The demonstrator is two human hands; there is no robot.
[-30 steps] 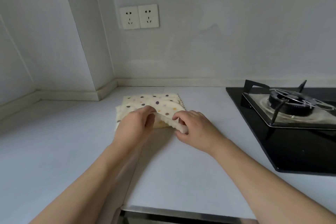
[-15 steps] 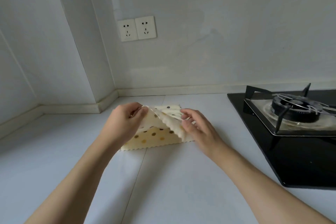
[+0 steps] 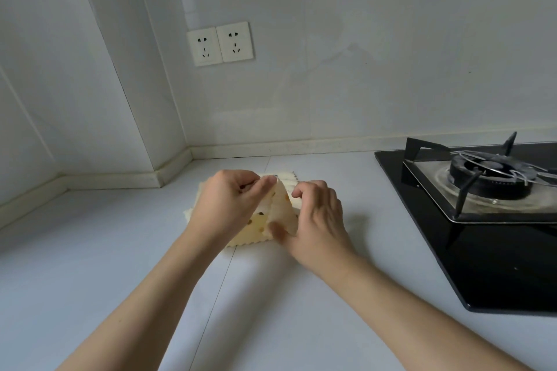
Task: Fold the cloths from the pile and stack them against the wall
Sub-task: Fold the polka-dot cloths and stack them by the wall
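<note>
Left hand [image 3: 229, 205] and right hand [image 3: 316, 220] each pinch the dotted cloth [image 3: 256, 227] on the desk [image 3: 120, 250]; corners should meet squarely before creasing.

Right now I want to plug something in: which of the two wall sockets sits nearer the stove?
The right socket, beside the left socket, on the side toward the stove.

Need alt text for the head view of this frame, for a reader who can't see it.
Both hands work a cream polka-dot cloth on a pale countertop: the left hand pinches up a flap, the right hand grips beside it. A gas hob sits right.
</note>
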